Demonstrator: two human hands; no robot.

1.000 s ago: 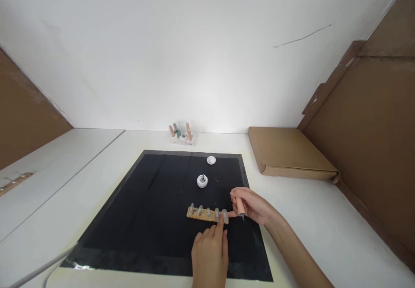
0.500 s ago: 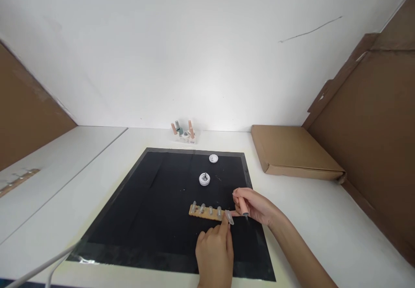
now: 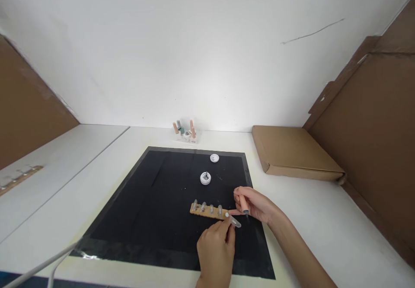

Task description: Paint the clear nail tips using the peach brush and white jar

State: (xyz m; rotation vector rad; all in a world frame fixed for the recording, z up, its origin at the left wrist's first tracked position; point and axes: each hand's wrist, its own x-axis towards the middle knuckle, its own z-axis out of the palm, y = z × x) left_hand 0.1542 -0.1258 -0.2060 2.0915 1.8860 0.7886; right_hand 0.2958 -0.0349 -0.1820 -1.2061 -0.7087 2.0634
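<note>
Left hand (image 3: 216,242) on my feed at the near side of the black mat (image 3: 155,219), thumb and forefinger pinched together on a clear nail tip (image 3: 235,222). I read that tip as tilted, its far end toward the left and its free end toward the near right, just beside the right end of a tan strip (image 3: 215,214). A small white pad (image 3: 227,214) shows at that end, by the pinching fingers; four more clear tips (image 3: 212,209) stand in a row along the strip to the left. Right hand (image 3: 257,202): fingers closed around a peach handle (image 3: 244,204), dark collar pointing near and right (bristles too blurred for me to make out). One finger reaches left to the strip's right end; whether it presses there, I cannot tell. Farther off on the mat I log a white round dish (image 3: 205,184) with something grey inside, and beyond it a shallow white lid (image 3: 214,158). Past the mat's far edge, small bottles (image 3: 193,133) sit grouped; a flat cardboard box (image 3: 293,152) lies to the right.
</note>
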